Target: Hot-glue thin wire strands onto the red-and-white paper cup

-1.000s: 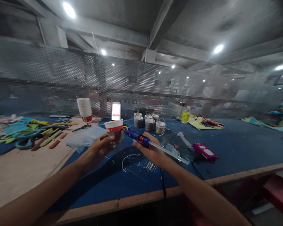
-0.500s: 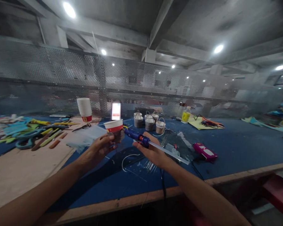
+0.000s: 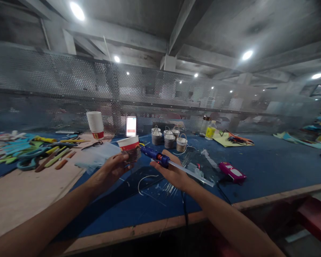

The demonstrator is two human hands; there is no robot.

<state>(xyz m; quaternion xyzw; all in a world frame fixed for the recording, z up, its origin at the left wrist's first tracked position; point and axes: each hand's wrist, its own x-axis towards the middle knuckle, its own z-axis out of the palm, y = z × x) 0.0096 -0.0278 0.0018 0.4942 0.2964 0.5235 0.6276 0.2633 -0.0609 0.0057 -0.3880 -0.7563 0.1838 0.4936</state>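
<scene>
My left hand (image 3: 117, 166) is closed around a paper cup (image 3: 128, 143), white at the rim with a red band. The cup's lower part is wrapped in something brownish grey. In my right hand (image 3: 172, 171) is a blue hot glue gun (image 3: 152, 154), its nozzle close to the right side of the cup. I cannot tell whether the nozzle touches it. A long clear glue stick (image 3: 191, 173) sticks out of the gun's back end. Past the gun stand several small wrapped cups with handles (image 3: 169, 139), like little buckets.
A stack of paper cups (image 3: 95, 125) stands at the back left, near scissors (image 3: 30, 159) and coloured strips. To the right are a magenta device (image 3: 232, 172), a yellow-labelled bottle (image 3: 210, 130) and a glass jar (image 3: 205, 125). Perforated metal panels (image 3: 149, 85) rise behind the table.
The cup seems turned slightly in my left hand, whose fingers have shifted a little. The glue gun keeps nearly the same place beside it.
</scene>
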